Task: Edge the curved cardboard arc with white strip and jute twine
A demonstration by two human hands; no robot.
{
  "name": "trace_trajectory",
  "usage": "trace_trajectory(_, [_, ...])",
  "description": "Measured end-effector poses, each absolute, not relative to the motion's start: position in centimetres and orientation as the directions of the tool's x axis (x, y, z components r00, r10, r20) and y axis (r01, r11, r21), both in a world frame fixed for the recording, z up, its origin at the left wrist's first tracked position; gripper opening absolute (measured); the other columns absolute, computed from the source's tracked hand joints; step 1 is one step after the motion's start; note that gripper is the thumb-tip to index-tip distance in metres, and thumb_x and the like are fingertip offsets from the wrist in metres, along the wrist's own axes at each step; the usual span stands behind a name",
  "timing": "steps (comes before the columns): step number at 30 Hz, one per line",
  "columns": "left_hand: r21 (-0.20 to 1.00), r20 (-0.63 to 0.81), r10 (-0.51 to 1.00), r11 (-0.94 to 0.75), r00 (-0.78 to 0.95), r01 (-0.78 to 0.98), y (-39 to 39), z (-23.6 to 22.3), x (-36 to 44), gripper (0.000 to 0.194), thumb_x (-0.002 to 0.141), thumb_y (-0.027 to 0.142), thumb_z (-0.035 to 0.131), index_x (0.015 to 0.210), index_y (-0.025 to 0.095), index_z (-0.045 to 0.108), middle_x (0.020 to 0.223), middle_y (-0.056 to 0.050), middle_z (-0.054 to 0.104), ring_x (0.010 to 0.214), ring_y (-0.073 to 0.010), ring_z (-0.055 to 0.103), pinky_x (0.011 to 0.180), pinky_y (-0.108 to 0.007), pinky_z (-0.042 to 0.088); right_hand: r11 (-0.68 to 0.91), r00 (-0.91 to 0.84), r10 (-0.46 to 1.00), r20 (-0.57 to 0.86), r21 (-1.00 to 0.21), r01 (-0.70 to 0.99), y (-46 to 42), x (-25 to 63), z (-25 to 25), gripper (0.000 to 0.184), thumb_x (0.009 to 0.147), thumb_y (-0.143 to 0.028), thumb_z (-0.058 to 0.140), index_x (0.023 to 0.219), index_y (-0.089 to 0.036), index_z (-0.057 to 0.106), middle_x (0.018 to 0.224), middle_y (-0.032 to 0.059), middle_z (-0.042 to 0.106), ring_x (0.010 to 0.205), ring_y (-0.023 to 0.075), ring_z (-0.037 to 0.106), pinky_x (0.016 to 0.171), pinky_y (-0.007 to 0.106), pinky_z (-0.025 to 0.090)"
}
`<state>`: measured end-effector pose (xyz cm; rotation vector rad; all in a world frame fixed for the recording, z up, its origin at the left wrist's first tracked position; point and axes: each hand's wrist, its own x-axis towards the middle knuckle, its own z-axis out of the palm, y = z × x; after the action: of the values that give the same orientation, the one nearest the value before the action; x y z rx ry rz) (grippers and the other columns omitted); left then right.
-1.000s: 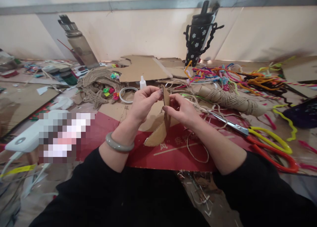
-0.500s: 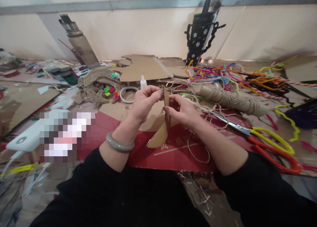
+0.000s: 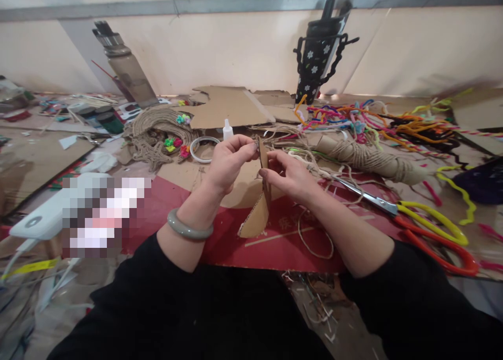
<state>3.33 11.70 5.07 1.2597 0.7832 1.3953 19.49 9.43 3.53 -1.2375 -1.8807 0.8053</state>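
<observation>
Cardboard piece (image 3: 255, 218), brown, bent or curved, with a broad lower flap: one, held up in the middle of the scene, above a red-printed board (image 3: 231, 250).

Left hand (image 3: 231, 163): thumb and index finger closed in a pinch at the piece's upper left edge; whether something small is also between them cannot be told. Grey bangle (image 3: 189, 230) on the wrist.

Right hand (image 3: 288, 176): half-curled, thumb against the right side of the piece, fingers bent behind, steadying it.

Right of the hands: scissors (image 3: 375, 200), one pair, yellow and orange-red handles, lying flat. Farther: tube wound with twine (image 3: 365, 158); beyond it, tangled pipe cleaners (image 3: 363, 123), many colours. Far right of centre: black tumbler (image 3: 312, 61), white flower pattern, upright.

Just beyond the left hand: small white bottle (image 3: 227, 131), upright. Far centre: torn cardboard sheet (image 3: 223, 108), flat.

Left of the hands: pale ring (image 3: 192, 153); coiled twine work (image 3: 157, 121) with bright flowers; twine star (image 3: 151, 155). Far left: grey translucent bottle (image 3: 133, 77), upright. Near left: white device (image 3: 43, 216), with cables, beside a pixelated area.
</observation>
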Motion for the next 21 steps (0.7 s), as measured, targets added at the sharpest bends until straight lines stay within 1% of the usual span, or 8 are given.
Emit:
trace_trajectory(4, [0.934,0.244,0.962,-0.200,0.122,-0.296,11.77,5.16,3.30,0.015,0.063,0.026,0.074,0.063,0.017,0.061,0.057,0.003,0.059,0.053,-0.0070,0.051,0.056,-0.022,0.042,0.336,-0.297,0.928,0.225,-0.852,0.401,9.62,19.55,3.12,0.037,0.080,-0.046,0.060,0.107,-0.021,0.061,0.092,0.0037,0.069,0.081,0.0198,0.061,0.073,0.035,0.049])
trace_trajectory(9, [0.936,0.233,0.962,-0.181,0.145,-0.302,11.76,5.21,3.31,0.016,0.063,0.026,0.075,0.063,0.017,0.061,0.056,0.003,0.060,0.054,-0.0070,0.051,0.056,-0.022,0.042,0.338,-0.338,0.914,0.226,-0.884,0.322,9.68,19.50,2.88,0.036,0.081,-0.043,0.058,0.109,-0.021,0.061,0.096,0.0030,0.068,0.081,0.0180,0.060,0.074,0.034,0.049])
trace_trajectory(15, [0.940,0.232,0.961,-0.181,0.152,-0.289,11.68,5.31,3.29,0.016,0.068,0.025,0.072,0.064,0.017,0.059,0.057,0.003,0.058,0.054,-0.0075,0.052,0.057,-0.023,0.041,0.317,-0.367,0.908,0.201,-0.902,0.292,9.53,19.40,3.28,0.036,0.081,-0.044,0.055,0.108,-0.021,0.063,0.096,0.0035,0.066,0.079,0.0168,0.058,0.071,0.032,0.048])
trace_trajectory(21, [0.941,0.209,0.963,-0.151,0.169,-0.304,11.66,5.34,3.28,0.013,0.069,0.022,0.070,0.063,0.017,0.059,0.057,0.003,0.058,0.054,-0.0078,0.052,0.057,-0.023,0.040,0.319,-0.387,0.900,0.202,-0.909,0.268,9.57,19.46,3.40,0.036,0.082,-0.045,0.054,0.107,-0.020,0.064,0.095,0.0041,0.065,0.080,0.0168,0.056,0.068,0.031,0.047])
